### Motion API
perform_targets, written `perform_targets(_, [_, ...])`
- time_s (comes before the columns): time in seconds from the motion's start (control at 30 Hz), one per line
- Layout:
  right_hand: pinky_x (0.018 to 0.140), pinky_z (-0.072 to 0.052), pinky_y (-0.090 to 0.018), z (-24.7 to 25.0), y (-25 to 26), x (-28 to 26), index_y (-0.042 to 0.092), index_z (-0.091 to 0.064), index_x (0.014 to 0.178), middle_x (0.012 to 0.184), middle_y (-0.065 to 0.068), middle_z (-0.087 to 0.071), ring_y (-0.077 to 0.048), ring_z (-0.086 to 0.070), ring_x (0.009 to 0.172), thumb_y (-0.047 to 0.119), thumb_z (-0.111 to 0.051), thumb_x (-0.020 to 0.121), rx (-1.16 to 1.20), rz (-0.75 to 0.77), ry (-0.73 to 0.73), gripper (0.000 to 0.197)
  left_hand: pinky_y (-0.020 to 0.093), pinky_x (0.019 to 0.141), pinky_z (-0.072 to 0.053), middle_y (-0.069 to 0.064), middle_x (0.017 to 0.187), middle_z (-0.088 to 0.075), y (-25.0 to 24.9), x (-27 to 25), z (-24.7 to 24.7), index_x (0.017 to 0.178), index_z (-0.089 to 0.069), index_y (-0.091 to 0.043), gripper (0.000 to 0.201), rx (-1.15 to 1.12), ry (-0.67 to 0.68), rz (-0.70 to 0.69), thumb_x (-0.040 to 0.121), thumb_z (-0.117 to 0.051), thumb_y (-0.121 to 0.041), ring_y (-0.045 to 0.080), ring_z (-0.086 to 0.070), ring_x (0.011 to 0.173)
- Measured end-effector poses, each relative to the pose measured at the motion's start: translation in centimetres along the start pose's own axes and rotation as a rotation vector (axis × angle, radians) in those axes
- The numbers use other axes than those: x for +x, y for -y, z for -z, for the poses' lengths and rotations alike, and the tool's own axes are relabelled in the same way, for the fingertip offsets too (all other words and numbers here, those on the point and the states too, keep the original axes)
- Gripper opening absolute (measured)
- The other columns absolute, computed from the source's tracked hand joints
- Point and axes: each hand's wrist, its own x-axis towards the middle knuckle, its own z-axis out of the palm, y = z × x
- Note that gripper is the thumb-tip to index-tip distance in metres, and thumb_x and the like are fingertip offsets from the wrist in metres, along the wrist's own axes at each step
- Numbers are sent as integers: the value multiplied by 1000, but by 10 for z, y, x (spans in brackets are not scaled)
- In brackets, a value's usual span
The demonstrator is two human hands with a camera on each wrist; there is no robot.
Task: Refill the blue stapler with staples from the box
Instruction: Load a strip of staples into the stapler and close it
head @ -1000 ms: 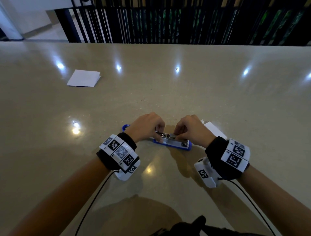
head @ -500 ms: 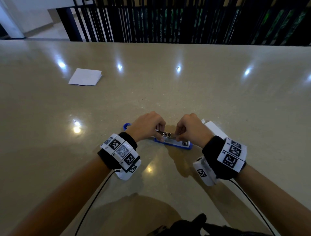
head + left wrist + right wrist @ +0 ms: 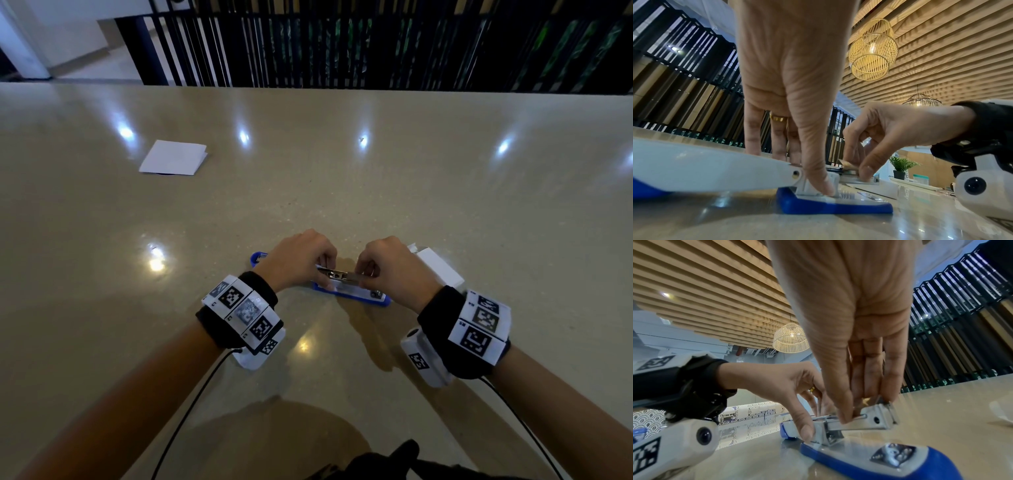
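The blue stapler (image 3: 356, 297) lies folded open on the table, its white lid (image 3: 715, 164) flipped back to the left. Its metal magazine (image 3: 869, 420) stands raised above the blue base (image 3: 869, 459). My left hand (image 3: 301, 260) grips the magazine's hinge end, thumb (image 3: 822, 186) on the near side. My right hand (image 3: 387, 270) pinches a short staple strip (image 3: 846, 163) right over the magazine's front end; fingers hide most of the strip. The white staple box (image 3: 438, 270) lies just behind my right hand.
A folded white paper (image 3: 173, 157) lies far back on the left of the beige table (image 3: 479, 205). A dark slatted railing (image 3: 376, 44) runs along the table's far edge. Wrist cameras and their cables hang under both forearms.
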Motion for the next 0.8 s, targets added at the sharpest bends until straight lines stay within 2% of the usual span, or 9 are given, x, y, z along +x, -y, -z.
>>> perform_targets(0.07, [53,-34,-7,0,-2,0,4,-74,88,76,-4,-62,-6,-49,58,10,-72,78,5,5,7,12,27,75,-45,-6,94,-59,-4,-2,0,88,-67,-18,33,-113,-4,-45,68,-79,-41,12,-55,91])
perform_targets(0.13, [52,-33,-6,0,-4,2,4,-75,87,72,1,-58,1,-44,53,11,-73,78,7,8,10,12,28,81,-45,-3,98,-57,-11,-3,2,82,-67,-16,27,-176,-29,-79,69,-79,-37,12,-53,94])
perform_targets(0.23, [56,-39,-10,-2,-6,2,5,-76,87,77,-6,-66,0,-46,55,13,-74,78,9,13,3,12,27,86,-43,-6,101,-51,-18,0,4,72,-65,-19,19,-183,-30,-69,71,-79,-33,12,-49,99])
perform_targets(0.33, [61,-44,-15,-1,-5,0,6,-76,89,84,-8,-69,-7,-52,63,17,-74,79,20,14,-4,15,27,86,-42,-5,104,-49,-20,2,2,72,-66,-18,16,-187,-17,-7,74,-77,-29,11,-47,100])
perform_targets(0.43, [55,-35,-5,-1,-5,0,6,-76,89,83,-7,-69,2,-45,55,18,-75,77,22,19,1,16,29,86,-41,-4,106,-52,-18,3,-1,79,-73,-8,18,-325,-13,89,76,-76,-26,13,-49,102])
perform_targets(0.5, [55,-34,-5,-1,-6,0,6,-76,90,84,-6,-69,4,-43,54,15,-76,76,26,19,2,16,32,88,-40,-4,105,-53,-20,2,-2,83,-75,-5,20,-389,-7,134,77,-75,-24,13,-49,101])
perform_targets(0.57, [55,-34,-7,-2,-7,0,7,-76,90,80,-4,-65,3,-43,55,15,-76,76,23,14,4,17,32,88,-39,-2,107,-56,-23,1,-1,85,-76,-3,19,-408,3,160,79,-74,-21,11,-48,100])
perform_targets(0.67, [54,-32,-4,-2,-7,0,7,-76,90,76,1,-61,3,-45,56,18,-76,76,37,11,-3,18,30,84,-36,0,105,-58,-25,0,-1,87,-76,-2,18,-450,-9,193,79,-74,-17,10,-47,98])
perform_targets(0.8, [60,-42,-8,1,-12,-3,4,-76,88,83,-10,-71,-10,-55,64,14,-78,74,82,-23,-16,17,25,77,-36,0,100,-59,-27,-2,-3,86,-77,-1,20,-486,-64,202,76,-77,-18,10,-49,94])
